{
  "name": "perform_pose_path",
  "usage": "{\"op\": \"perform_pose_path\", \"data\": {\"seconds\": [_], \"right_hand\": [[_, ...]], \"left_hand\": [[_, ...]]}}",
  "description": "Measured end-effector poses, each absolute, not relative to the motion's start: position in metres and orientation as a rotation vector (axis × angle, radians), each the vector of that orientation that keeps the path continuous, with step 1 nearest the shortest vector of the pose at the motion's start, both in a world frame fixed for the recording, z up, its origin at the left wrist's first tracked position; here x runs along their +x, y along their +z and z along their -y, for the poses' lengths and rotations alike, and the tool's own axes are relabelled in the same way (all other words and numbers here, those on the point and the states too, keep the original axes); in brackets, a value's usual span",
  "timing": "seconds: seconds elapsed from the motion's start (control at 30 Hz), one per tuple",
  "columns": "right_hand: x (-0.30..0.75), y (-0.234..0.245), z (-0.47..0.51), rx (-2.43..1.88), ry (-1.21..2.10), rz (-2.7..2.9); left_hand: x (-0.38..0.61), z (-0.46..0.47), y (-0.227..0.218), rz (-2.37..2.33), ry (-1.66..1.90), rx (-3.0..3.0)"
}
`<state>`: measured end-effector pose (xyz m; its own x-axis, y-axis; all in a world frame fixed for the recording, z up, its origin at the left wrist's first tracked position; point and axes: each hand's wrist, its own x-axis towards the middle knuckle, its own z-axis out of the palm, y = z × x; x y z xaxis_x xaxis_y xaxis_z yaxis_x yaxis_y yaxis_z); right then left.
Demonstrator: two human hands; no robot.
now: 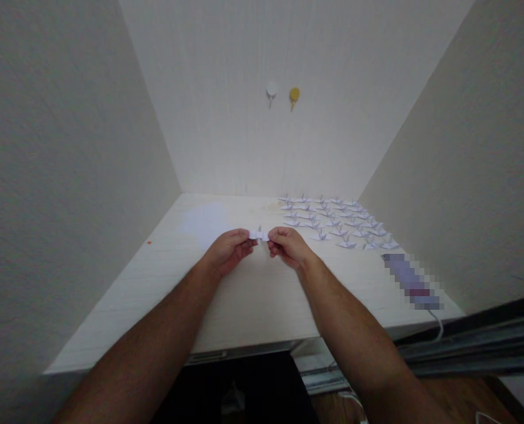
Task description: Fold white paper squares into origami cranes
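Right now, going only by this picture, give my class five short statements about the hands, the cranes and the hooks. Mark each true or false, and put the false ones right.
1. The left hand and right hand both hold the small white paper. True.
2. Many white cranes stand on the table. True.
3. The cranes are nearer the left wall. False: they are nearer the right wall.
4. A white hook and a yellow hook are on the back wall. True.
5. The yellow hook is left of the white one. False: it is to the right.
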<state>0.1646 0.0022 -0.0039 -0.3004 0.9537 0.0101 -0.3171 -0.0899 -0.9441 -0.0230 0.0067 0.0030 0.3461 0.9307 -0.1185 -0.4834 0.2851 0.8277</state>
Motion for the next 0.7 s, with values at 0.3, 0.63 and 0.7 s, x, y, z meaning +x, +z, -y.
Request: {"op": "perform_pose_path", "data": {"seconds": [0.3,0.63,0.7], "right_hand": [[0.1664,0.0004,0.001,-0.705,1.689,1.173],[0.1674,0.0031,0.0041,-0.63,1.726,1.175],[0.1678,0.0034,0.0039,-0.652,1.71,1.159]], "left_hand": [[-0.029,-0.0056,0.0035,-0.493,0.979,0.795],[-0.0279,-0.0027,0.0073,-0.517,0.972,0.794],[-0.0276,-0.0023,0.0079,-0.53,0.976,0.786]]}}
